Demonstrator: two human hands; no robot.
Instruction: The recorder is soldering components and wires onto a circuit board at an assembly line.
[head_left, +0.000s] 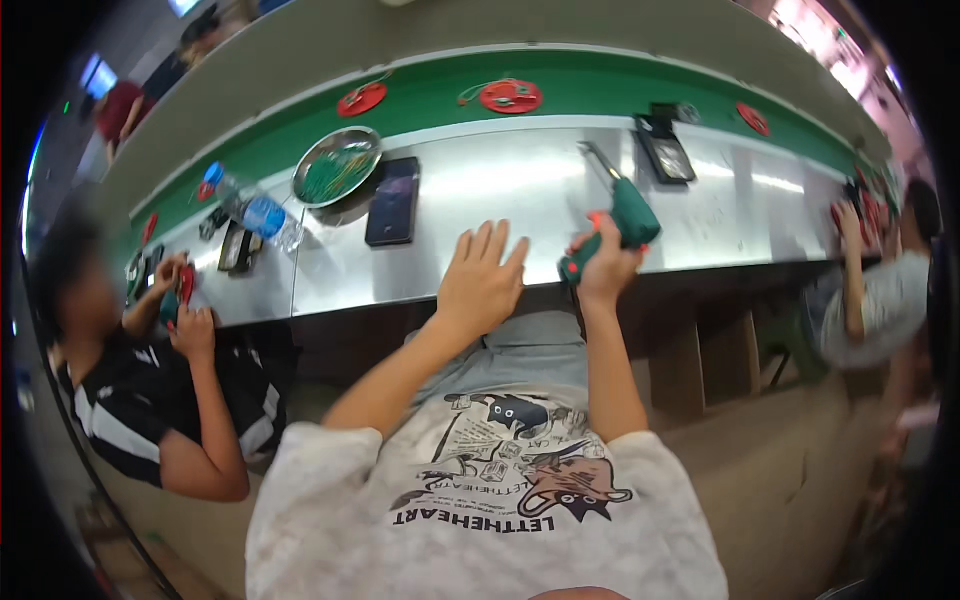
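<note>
- Right hand (603,265), frame centre: fist closed round green electric screwdriver (622,222).
- Left hand (481,280): open, fingers spread flat on desk (520,190) edge, holding nothing.
- Black phone (393,201) upper left of it.

A teal-green electric screwdriver (620,222) with an orange-red trigger stands out against a brushed silver worktop (520,190). Behind runs a bright green conveyor belt (600,85) edged in white, carrying red discs (511,96). A black phone (393,201), a blue-labelled clear bottle (250,210) and a silver dish (337,165) of green and yellow bits lie nearby. A neighbour's shirt (150,400) is black with white stripes.
</note>
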